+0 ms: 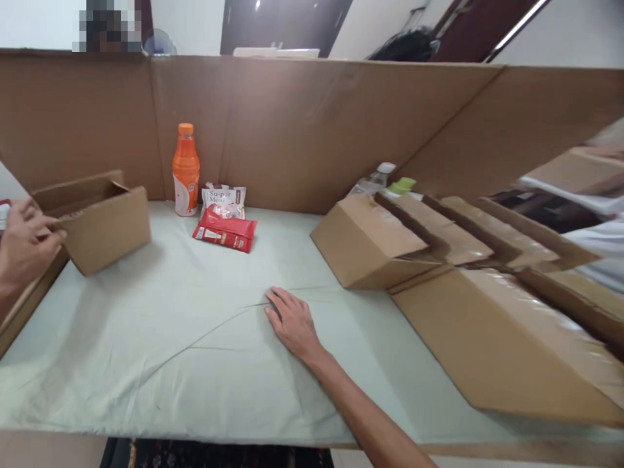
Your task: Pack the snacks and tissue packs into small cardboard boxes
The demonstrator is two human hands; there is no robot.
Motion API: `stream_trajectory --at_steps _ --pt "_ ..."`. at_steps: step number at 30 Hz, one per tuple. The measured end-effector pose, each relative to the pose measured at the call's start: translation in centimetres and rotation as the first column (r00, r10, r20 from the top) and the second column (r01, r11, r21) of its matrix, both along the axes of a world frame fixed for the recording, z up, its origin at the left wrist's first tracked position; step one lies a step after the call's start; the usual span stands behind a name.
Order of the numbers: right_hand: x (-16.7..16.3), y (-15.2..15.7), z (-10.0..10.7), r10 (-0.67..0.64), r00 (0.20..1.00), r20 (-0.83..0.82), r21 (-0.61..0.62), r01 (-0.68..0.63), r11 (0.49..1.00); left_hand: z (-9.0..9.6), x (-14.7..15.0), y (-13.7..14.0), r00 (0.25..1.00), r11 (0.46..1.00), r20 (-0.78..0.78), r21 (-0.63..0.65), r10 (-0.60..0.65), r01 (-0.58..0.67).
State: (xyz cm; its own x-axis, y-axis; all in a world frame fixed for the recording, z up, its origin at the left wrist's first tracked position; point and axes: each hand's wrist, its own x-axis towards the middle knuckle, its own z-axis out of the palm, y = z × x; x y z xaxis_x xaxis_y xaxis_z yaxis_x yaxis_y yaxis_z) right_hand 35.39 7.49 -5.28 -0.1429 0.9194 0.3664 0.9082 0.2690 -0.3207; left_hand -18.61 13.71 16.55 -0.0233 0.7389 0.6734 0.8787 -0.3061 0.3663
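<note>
At the far left my left hand (30, 244) pinches the near left edge of a small open cardboard box (110, 237). The box looks tilted, its lower corner close to the cloth; its inside is mostly hidden. My right hand (295, 322) lies palm down on the pale green cloth (205, 377), fingers stretched out and holding nothing. Beyond it, a red packet (227, 232) leans against a white-and-brown packet (236, 195) lettered "Super Meal". An orange drink bottle (186, 172) stands upright beside these packets.
Several open cardboard boxes (487, 338) stand at the right. Behind them show a clear bottle with a white cap (383, 172) and a green cap (402, 185). A tall cardboard wall (292, 130) closes the back. A person (107, 26) is behind it at upper left.
</note>
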Motion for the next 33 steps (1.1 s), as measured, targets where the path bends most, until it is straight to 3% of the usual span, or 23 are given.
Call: stream_trajectory --at_steps 3,8,12,14,17,21,27,30,33 --pt "-0.2 0.0 0.9 -0.015 0.955 -0.295 -0.062 -0.003 0.998 -2.2 5.9 -4.5 0.983 0.981 -0.033 -0.081 -0.180 0.177" --pt "-1.6 -1.2 3.9 -0.066 0.705 -0.706 -0.131 -0.039 0.991 -4.1 15.4 -10.9 0.904 0.902 -0.095 -0.168 -0.416 0.398" --pt "-2.9 -2.2 6.1 -0.140 0.352 -0.926 -0.188 -0.108 0.976 -4.0 18.9 -12.9 0.867 0.869 -0.106 -0.151 -0.487 0.470" --pt "-3.0 -2.5 6.5 -0.173 0.303 -0.937 -0.214 -0.110 0.971 -4.0 19.4 -13.2 0.867 0.871 -0.103 -0.124 -0.487 0.475" --pt "-2.2 -2.6 6.4 -0.211 0.376 -0.902 -0.269 -0.108 0.957 -4.1 19.2 -13.6 0.887 0.889 -0.082 -0.095 -0.455 0.447" --pt "-0.6 -0.2 6.3 -0.168 0.642 -0.748 -0.293 -0.092 0.952 -5.3 19.2 -14.2 0.921 0.919 0.015 -0.059 -0.389 0.389" --pt "-0.6 11.9 8.2 -0.136 0.842 -0.522 -0.237 0.010 0.971 -7.7 21.9 -14.9 0.905 0.948 0.284 0.084 -0.318 0.306" --pt "-1.8 18.4 9.6 -0.119 0.931 -0.346 -0.210 0.047 0.976 -8.1 22.5 -15.0 0.902 0.951 0.302 0.102 -0.309 0.291" --pt "-3.4 22.7 10.6 -0.060 0.980 -0.188 -0.254 0.011 0.967 -8.1 22.5 -15.0 0.910 0.952 0.282 0.059 -0.303 0.299"
